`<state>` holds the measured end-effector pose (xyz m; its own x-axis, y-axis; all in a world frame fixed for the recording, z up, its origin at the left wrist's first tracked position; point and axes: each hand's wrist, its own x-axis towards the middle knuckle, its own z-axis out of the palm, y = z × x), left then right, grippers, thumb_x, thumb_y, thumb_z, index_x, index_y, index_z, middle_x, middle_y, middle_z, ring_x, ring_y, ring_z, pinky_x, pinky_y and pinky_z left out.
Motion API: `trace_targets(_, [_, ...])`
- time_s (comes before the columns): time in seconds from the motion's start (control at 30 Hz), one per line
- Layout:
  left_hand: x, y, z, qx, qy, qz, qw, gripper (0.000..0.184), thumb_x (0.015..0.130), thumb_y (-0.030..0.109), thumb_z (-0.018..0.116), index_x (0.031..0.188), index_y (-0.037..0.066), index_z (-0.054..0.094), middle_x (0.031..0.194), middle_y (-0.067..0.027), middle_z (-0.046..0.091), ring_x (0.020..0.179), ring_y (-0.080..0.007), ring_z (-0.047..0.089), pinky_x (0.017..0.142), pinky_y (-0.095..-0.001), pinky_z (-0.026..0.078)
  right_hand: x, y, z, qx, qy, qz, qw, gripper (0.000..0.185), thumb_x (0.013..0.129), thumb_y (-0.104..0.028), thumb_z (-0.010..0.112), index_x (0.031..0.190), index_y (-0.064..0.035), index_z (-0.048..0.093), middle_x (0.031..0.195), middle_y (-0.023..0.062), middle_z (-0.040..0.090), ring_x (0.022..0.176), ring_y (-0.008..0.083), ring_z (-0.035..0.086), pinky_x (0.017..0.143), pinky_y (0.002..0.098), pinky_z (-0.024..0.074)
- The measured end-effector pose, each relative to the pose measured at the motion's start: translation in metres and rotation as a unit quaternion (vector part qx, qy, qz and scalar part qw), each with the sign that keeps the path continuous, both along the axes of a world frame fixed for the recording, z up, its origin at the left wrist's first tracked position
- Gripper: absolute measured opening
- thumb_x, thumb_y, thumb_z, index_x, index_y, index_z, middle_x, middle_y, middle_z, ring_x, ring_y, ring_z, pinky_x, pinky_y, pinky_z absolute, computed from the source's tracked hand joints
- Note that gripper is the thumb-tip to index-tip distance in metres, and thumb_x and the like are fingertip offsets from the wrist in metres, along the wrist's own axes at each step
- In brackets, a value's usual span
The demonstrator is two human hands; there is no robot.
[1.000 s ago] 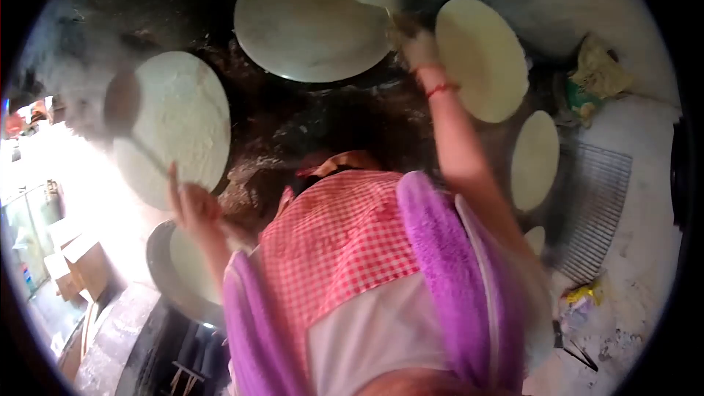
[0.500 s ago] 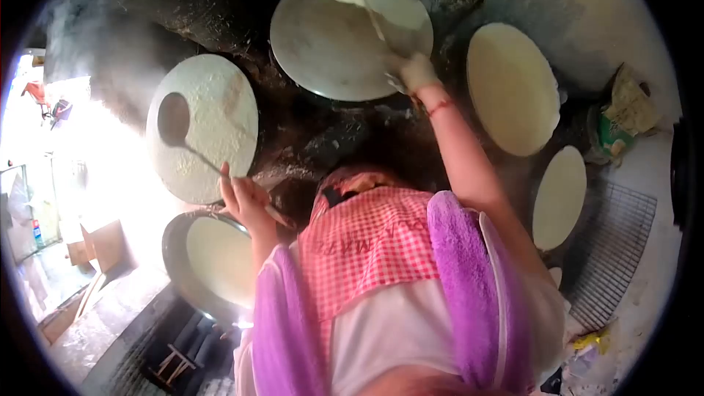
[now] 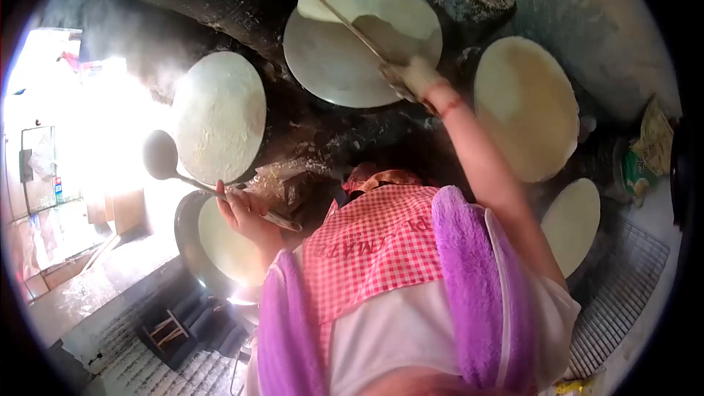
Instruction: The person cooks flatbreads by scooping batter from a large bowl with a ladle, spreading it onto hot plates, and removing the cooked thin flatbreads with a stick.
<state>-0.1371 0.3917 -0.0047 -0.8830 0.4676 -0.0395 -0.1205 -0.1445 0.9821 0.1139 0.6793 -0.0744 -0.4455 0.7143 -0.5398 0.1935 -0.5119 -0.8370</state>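
Observation:
My left hand (image 3: 248, 216) grips the handle of a long ladle (image 3: 160, 155), its round bowl beside the left griddle's pale batter sheet (image 3: 221, 117). My right hand (image 3: 412, 81), in a light glove, is closed on a long thin tool (image 3: 353, 27). That tool's far end lies at a pale flatbread (image 3: 381, 1) on the upper part of the round griddle (image 3: 330, 66). The flatbread's left edge bulges past the tool. Below my left hand a metal pan (image 3: 192, 231) holds pale batter (image 3: 226, 246).
A large flatbread (image 3: 526, 110) lies at the right, with a smaller one (image 3: 573, 227) below it. A wire rack (image 3: 623, 286) stands at the lower right. A green and tan bag (image 3: 649, 150) sits at the right edge. Cardboard (image 3: 126, 209) is at the left.
The ladle has moved down and left, off the left griddle's sheet. The flatbread on the top griddle now lies flatter and wider across its upper part. The whole view has shifted.

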Motion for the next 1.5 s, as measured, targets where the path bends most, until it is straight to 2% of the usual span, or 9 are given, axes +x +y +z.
trace_targets(0.2, [-0.006,-0.008,0.014,-0.027,0.027,0.052,0.998,0.035,0.1,0.016,0.04,0.133,0.004,0.04,0.059,0.0051,0.03,0.045,-0.0042,0.028,0.039,-0.0199,0.021,0.06,0.05,-0.003,0.128,-0.031,-0.064,0.989,0.052,0.08,-0.012,0.07,0.128,-0.0011,0.054,0.109,0.0069,0.066,0.09,0.0168,0.064,0.077,0.0283,0.0531])
trace_targets(0.4, [-0.011,0.011,0.026,-0.008,-0.012,0.036,0.999,0.034,0.1,0.016,0.04,0.132,0.005,0.042,0.06,0.0048,0.03,0.045,-0.0041,0.027,0.039,-0.0208,0.021,0.011,0.039,0.01,0.282,-0.229,0.237,0.901,0.047,0.079,-0.03,0.068,0.12,-0.0079,0.06,0.101,0.0127,0.068,0.082,0.0217,0.064,0.08,0.0346,0.0502])
trace_targets(0.6, [-0.023,0.013,0.016,-0.03,0.006,0.033,0.999,0.033,0.1,0.014,0.039,0.131,0.003,0.042,0.06,0.0044,0.03,0.045,-0.0045,0.029,0.038,-0.0209,0.023,0.082,0.097,0.004,0.208,-0.173,0.019,0.962,0.039,0.085,-0.007,0.06,0.125,-0.0072,0.058,0.1,0.0062,0.068,0.082,0.0116,0.063,0.069,0.0292,0.0528])
trace_targets(0.8, [-0.035,0.04,0.009,0.0,-0.028,-0.013,1.0,0.037,0.099,0.014,0.042,0.134,0.003,0.041,0.064,0.0037,0.034,0.047,-0.0043,0.03,0.039,-0.0208,0.025,0.029,0.074,0.006,0.322,-0.206,0.183,0.906,0.043,0.077,-0.012,0.071,0.118,-0.0061,0.062,0.101,0.0085,0.069,0.094,0.017,0.062,0.084,0.0325,0.049])
trace_targets(0.97, [-0.046,0.067,0.006,-0.072,-0.061,-0.073,0.993,0.038,0.1,0.014,0.04,0.136,0.004,0.04,0.064,0.0039,0.033,0.045,-0.0042,0.028,0.038,-0.021,0.024,0.069,0.093,0.002,0.131,-0.09,-0.004,0.987,0.03,0.087,-0.009,0.06,0.117,-0.0057,0.063,0.082,0.0053,0.065,0.058,0.0069,0.055,0.051,0.0218,0.0441])
trace_targets(1.03, [-0.055,0.081,0.0,-0.121,-0.068,-0.13,0.982,0.042,0.098,0.011,0.043,0.14,0.004,0.038,0.066,0.0028,0.038,0.045,-0.0034,0.03,0.038,-0.0211,0.025,0.037,0.1,-0.002,0.281,-0.14,0.05,0.948,0.035,0.083,-0.011,0.065,0.118,-0.0052,0.063,0.09,0.0052,0.068,0.068,0.0094,0.059,0.06,0.0249,0.0488])
trace_targets(1.13, [-0.073,0.105,-0.034,-0.215,0.044,-0.18,0.959,0.046,0.093,0.006,0.053,0.138,0.004,0.044,0.073,0.0015,0.045,0.056,-0.0064,0.04,0.051,-0.0207,0.037,0.011,0.074,-0.007,0.242,-0.122,0.157,0.95,0.04,0.078,-0.018,0.071,0.117,-0.0123,0.065,0.109,0.0102,0.068,0.102,0.02,0.063,0.087,0.0314,0.0476])
trace_targets(1.23, [-0.064,0.103,-0.036,-0.27,0.297,-0.208,0.892,0.048,0.091,0.006,0.056,0.138,0.011,0.048,0.073,0.0064,0.042,0.06,-0.0044,0.037,0.054,-0.0189,0.034,0.05,0.035,0.006,0.378,-0.163,0.165,0.896,0.034,0.085,-0.018,0.066,0.118,-0.0115,0.065,0.097,0.003,0.069,0.077,0.0121,0.062,0.069,0.0271,0.0503])
trace_targets(1.5, [-0.025,0.106,-0.051,-0.375,0.396,-0.229,0.806,0.049,0.087,0.011,0.061,0.135,0.014,0.051,0.081,-0.0138,0.056,0.071,-0.0238,0.055,0.07,-0.0355,0.045,0.015,0.036,-0.014,0.31,-0.073,0.109,0.942,0.038,0.076,-0.013,0.07,0.113,-0.0073,0.066,0.096,0.0071,0.069,0.076,0.0159,0.063,0.069,0.0278,0.0512])
